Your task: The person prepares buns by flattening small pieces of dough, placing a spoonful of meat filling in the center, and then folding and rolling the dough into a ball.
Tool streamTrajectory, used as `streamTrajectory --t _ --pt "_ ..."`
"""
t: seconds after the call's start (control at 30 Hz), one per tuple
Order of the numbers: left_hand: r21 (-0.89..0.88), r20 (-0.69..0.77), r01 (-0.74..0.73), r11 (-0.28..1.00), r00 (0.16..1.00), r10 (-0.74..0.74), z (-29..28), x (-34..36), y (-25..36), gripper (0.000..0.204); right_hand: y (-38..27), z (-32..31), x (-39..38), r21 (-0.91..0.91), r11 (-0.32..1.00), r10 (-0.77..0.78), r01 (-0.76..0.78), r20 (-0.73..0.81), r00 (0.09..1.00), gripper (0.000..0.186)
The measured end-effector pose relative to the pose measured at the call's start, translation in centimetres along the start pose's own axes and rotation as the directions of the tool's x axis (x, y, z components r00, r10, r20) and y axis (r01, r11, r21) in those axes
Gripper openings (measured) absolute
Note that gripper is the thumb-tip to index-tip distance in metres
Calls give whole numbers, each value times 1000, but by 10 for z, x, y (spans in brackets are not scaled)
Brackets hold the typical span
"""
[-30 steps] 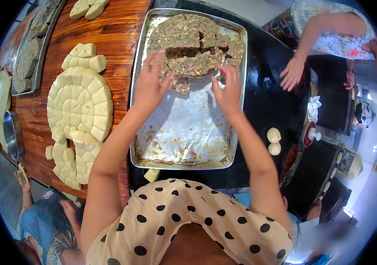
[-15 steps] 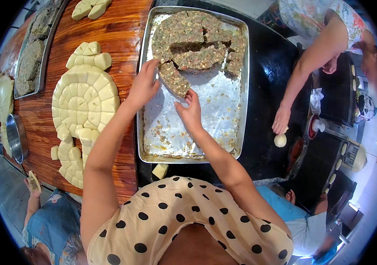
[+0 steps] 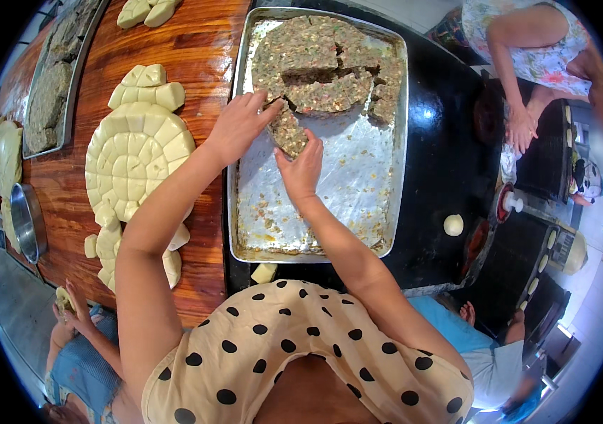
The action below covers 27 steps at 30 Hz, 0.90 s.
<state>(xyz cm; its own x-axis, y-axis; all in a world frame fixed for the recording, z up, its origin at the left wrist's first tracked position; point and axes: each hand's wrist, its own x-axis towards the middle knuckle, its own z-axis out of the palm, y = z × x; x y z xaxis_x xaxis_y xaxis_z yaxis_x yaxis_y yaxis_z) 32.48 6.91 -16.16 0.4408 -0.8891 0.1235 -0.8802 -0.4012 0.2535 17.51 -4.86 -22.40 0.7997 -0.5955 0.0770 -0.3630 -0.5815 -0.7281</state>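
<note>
A strip of crumbly, speckled filling (image 3: 288, 134) lies between my hands in a metal tray (image 3: 347, 191). My left hand (image 3: 239, 126) curls its fingers over the strip's upper end, at the tray's left rim. At the lower end, my right hand (image 3: 301, 169) grips it between thumb and fingers. The undersides of my fingertips are hidden. Beyond the strip sits the large cracked slab of the same filling (image 3: 301, 46), with a separate chunk (image 3: 384, 102) at its right.
Left of the tray, cut pale dough pieces (image 3: 139, 152) cover part of the wooden table (image 3: 206, 233). A second filling tray (image 3: 75, 99) and a metal bowl (image 3: 28, 222) stand farther left. One dough ball (image 3: 453, 225) rests on the black worktop (image 3: 428, 177). Co-workers flank both sides.
My left fingers have closed farther over the strip's upper end. The right-hand co-worker's hand has left the dough ball. At lower left, a co-worker now has both hands at a dough piece.
</note>
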Motion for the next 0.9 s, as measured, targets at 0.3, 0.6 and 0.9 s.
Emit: streamTrajectory --t 0.3,0.6,0.9 --pt "-54 90 28 998 996 -23 0 19 -2 48 4 -3 15 -9 999 -34 36 113 993 76" --pt "-138 40 160 977 987 -156 17 23 5 25 6 -3 14 -28 999 -34 38 106 994 73" --pt "-284 136 185 941 979 -152 14 -8 48 35 17 -65 -9 7 986 -163 166 250 955 68"
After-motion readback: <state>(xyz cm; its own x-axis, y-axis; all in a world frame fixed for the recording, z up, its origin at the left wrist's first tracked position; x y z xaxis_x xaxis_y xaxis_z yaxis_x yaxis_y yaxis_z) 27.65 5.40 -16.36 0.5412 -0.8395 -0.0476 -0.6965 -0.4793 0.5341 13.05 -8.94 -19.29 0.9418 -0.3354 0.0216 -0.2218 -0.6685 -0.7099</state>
